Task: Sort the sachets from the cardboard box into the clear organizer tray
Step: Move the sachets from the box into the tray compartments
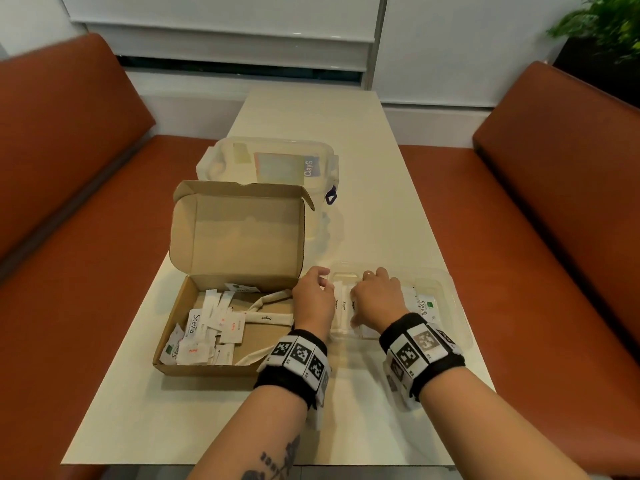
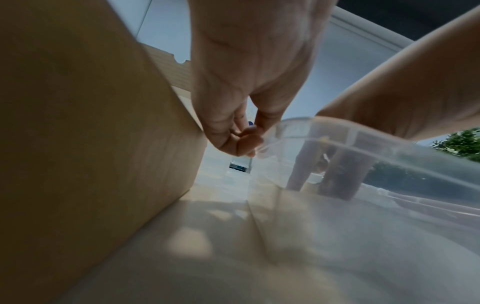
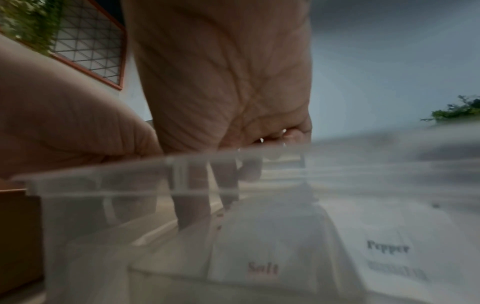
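Two hands meet over the clear organizer tray, which sits on the pale table just to the right of the open cardboard box. We see the left hand at the tray's left rim, fingers curled with thumb and fingertips pressed together; the left wrist view suggests it pinches the rim's corner, though we cannot tell for sure. The right hand reaches down into the tray's left compartment, fingers bent among the long sugar sticks lying there; whether it grips one we cannot tell. To the right in the tray lies a Stevia sachet, and the right wrist view shows a Salt sachet and a Pepper sachet through the near wall. Many sachets still lie heaped in the box's left half, with one sugar stick across its middle, so we judge the sorting well under way but not finished. To do this step well, we would steady the light tray with the left hand while the right squares the sticks side by side, flat, inside one compartment, keeping each kind apart from its neighbours
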`<control>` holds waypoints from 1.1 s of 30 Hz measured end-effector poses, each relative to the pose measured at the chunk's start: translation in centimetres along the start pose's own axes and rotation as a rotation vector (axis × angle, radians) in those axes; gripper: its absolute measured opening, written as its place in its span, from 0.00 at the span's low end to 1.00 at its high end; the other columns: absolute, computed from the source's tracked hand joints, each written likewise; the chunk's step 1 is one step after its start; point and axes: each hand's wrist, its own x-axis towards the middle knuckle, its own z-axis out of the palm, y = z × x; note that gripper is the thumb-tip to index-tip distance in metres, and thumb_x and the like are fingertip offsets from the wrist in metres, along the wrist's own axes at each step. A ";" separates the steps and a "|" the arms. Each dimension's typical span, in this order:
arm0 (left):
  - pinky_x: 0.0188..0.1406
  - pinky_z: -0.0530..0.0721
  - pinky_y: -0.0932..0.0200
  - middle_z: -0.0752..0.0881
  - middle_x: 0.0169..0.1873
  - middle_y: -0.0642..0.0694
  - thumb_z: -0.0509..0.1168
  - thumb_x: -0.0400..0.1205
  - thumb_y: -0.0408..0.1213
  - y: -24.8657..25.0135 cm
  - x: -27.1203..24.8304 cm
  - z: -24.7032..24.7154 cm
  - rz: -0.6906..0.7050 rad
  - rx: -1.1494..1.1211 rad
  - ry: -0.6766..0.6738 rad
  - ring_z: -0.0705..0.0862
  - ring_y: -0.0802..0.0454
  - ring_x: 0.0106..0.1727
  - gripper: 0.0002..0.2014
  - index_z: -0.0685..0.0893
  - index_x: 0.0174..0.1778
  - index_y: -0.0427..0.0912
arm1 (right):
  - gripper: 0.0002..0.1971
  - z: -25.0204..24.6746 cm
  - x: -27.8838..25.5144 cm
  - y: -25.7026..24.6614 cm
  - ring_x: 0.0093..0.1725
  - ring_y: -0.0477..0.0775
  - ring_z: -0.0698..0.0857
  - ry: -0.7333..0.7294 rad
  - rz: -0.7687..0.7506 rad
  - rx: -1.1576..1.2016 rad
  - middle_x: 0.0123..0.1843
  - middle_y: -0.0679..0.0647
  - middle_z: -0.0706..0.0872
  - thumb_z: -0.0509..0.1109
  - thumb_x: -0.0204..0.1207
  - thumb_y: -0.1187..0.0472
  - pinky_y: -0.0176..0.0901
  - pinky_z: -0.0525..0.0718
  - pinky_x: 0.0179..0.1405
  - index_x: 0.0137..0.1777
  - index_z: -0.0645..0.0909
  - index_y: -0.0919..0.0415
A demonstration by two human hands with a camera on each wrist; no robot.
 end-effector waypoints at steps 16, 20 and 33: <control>0.44 0.77 0.57 0.88 0.47 0.42 0.59 0.86 0.42 1.4 -1.4 -8.1 0.033 0.113 0.142 0.84 0.46 0.49 0.13 0.85 0.53 0.38 | 0.08 -4.3 -2.2 -7.2 0.42 0.50 0.78 0.331 -0.095 0.739 0.44 0.51 0.80 0.71 0.75 0.55 0.39 0.72 0.41 0.50 0.82 0.58; 0.45 0.75 0.56 0.85 0.57 0.40 0.59 0.83 0.30 -1.8 -0.1 -13.7 -0.194 0.350 0.138 0.82 0.43 0.56 0.11 0.82 0.58 0.38 | 0.09 -4.1 -1.8 -13.2 0.48 0.54 0.82 0.092 -0.161 0.826 0.42 0.50 0.82 0.71 0.74 0.59 0.42 0.80 0.46 0.52 0.82 0.61; 0.59 0.81 0.53 0.82 0.65 0.37 0.54 0.86 0.33 -5.0 0.0 -17.3 -0.261 0.913 -0.211 0.81 0.41 0.66 0.16 0.81 0.65 0.35 | 0.32 -1.4 -0.3 -20.1 0.75 0.63 0.65 -0.173 -0.290 0.375 0.73 0.64 0.72 0.74 0.71 0.60 0.51 0.69 0.72 0.73 0.67 0.67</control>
